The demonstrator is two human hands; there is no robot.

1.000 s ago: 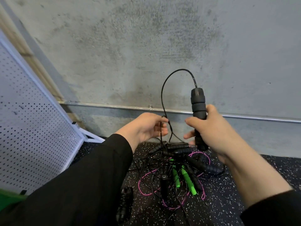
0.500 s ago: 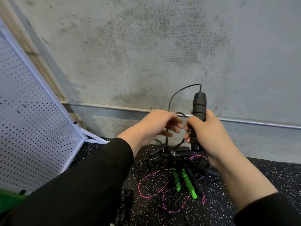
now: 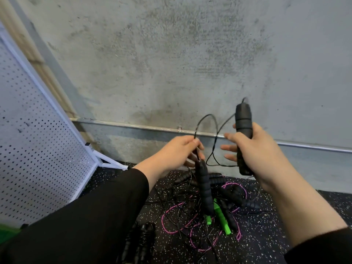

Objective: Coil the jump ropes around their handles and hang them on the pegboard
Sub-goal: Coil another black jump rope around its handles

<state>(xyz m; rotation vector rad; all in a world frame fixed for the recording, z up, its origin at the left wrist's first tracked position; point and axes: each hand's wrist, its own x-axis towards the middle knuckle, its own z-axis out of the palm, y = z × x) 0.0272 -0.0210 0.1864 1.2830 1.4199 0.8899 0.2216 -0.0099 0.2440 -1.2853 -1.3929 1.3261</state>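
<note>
Pegboard (image 3: 38, 149) edges the left; both hands hold rope handles mid-air.

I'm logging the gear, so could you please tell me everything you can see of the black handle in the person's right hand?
The black handle is a ridged cylinder, apparently rubber or foam, held roughly upright before the concrete wall. The right hand holds its middle and lower part with thumb and palm, the fingers spread loosely. A thin black cord leaves its blurred top, loops down and runs to the left hand, which pinches it above a second dangling handle.
</note>
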